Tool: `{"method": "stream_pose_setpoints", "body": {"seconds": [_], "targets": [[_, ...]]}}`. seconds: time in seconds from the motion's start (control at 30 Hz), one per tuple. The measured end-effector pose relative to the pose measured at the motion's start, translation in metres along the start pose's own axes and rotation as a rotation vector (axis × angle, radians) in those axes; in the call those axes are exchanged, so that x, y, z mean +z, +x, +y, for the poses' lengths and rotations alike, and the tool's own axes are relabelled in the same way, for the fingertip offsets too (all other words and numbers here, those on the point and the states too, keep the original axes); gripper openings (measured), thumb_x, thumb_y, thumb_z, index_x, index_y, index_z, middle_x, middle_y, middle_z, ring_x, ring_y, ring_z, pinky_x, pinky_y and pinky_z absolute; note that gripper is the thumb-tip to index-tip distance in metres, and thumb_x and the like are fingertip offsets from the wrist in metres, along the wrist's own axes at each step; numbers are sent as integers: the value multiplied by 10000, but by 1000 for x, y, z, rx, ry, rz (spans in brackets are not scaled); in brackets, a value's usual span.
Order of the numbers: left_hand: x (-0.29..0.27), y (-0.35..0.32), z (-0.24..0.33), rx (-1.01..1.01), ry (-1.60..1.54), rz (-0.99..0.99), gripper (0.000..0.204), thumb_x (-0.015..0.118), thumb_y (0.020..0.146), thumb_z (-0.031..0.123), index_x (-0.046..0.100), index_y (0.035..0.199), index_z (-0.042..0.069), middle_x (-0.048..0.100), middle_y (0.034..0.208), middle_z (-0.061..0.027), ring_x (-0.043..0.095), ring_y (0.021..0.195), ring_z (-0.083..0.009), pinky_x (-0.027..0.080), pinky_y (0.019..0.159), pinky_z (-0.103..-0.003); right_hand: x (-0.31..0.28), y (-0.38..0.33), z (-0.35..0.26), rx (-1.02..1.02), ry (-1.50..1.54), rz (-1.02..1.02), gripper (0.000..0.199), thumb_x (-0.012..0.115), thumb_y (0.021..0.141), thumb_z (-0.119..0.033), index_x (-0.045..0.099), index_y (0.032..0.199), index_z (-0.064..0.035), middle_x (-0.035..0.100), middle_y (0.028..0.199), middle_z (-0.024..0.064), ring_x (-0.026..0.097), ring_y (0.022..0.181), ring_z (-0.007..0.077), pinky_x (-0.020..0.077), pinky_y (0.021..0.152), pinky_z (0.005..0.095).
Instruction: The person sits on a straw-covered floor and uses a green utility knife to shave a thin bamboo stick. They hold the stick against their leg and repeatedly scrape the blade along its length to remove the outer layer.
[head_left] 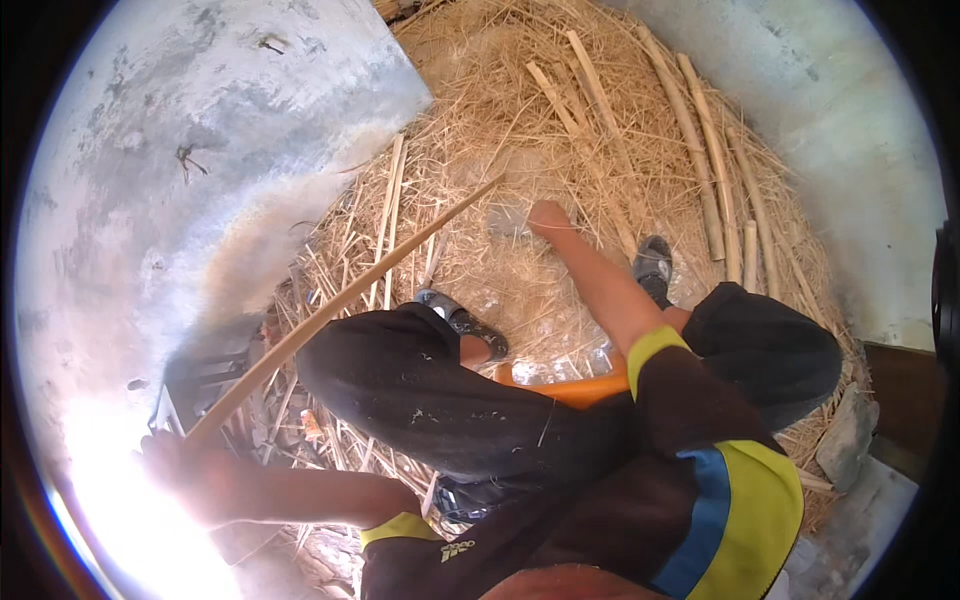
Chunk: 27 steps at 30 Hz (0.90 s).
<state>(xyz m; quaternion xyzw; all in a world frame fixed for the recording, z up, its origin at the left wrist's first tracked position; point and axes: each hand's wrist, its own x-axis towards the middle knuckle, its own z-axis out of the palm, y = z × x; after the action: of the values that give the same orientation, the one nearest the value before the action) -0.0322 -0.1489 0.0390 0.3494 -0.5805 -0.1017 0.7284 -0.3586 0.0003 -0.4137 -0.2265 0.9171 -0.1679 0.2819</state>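
A long, flat strip of bamboo point(345, 295) slants across my left thigh, its far tip above the straw-covered floor. My left hand point(190, 475), partly washed out by bright light, is closed around the strip's near end. My right hand point(548, 218) is closed in a fist low over the floor between my feet, just right of the strip's far tip and apart from it. What the right fist holds, if anything, I cannot make out. A greyish patch point(508, 220) lies beside that fist, too blurred to name.
Bamboo poles point(705, 150) lie along the right wall. Shavings and straw point(470, 110) cover the floor. Pale strips point(388, 225) lie beyond my left knee. A pale wall point(200, 180) rises at left. An orange seat edge point(580, 390) shows between my legs; a stone point(848, 438) is at right.
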Motion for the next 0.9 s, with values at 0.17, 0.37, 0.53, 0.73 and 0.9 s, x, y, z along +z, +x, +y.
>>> {"method": "stream_pose_setpoints", "body": {"seconds": [0.17, 0.37, 0.53, 0.73, 0.9], "targets": [[-2, -5, -3, -102, -230, -43, 391, 390, 986, 216, 219, 639, 163, 229, 536, 22, 221, 472, -113, 215, 410, -239, -52, -109, -57, -56, -104, -496, 314, 435, 909, -214, 625, 924, 36, 627, 745, 160, 613, 570, 224, 486, 518, 375], [-1, -7, 56, -310, -663, -107, 384, 385, 1008, 228, 247, 654, 170, 235, 516, 42, 210, 451, -85, 201, 412, -255, -128, -191, -100, -103, 259, -299, 324, 403, 898, -179, 593, 892, 85, 625, 694, 186, 603, 490, 245, 499, 523, 413], [10, 16, 97, -222, -748, -239, 262, 423, 1004, 209, 357, 766, 124, 294, 532, 25, 264, 448, -90, 240, 411, -273, -172, -272, -122, -242, 423, -265, 344, 428, 950, -292, 496, 1080, 19, 568, 695, 137, 507, 458, 211, 426, 440, 368], [69, 31, 112, -143, -827, -313, 219, 544, 938, 98, 454, 774, -15, 421, 585, -64, 446, 480, -179, 396, 459, -307, -71, -189, -68, -106, 236, 152, 361, 453, 914, -204, 464, 1202, 14, 614, 984, 315, 597, 986, 431, 461, 855, 497], [91, 40, 99, -87, -940, -379, 159, 542, 921, 45, 448, 809, -15, 454, 640, -82, 467, 517, -176, 401, 477, -313, -19, -129, -51, -118, 249, 229, 376, 459, 933, -255, 453, 1197, 13, 615, 952, 320, 606, 944, 458, 481, 816, 524]]}}
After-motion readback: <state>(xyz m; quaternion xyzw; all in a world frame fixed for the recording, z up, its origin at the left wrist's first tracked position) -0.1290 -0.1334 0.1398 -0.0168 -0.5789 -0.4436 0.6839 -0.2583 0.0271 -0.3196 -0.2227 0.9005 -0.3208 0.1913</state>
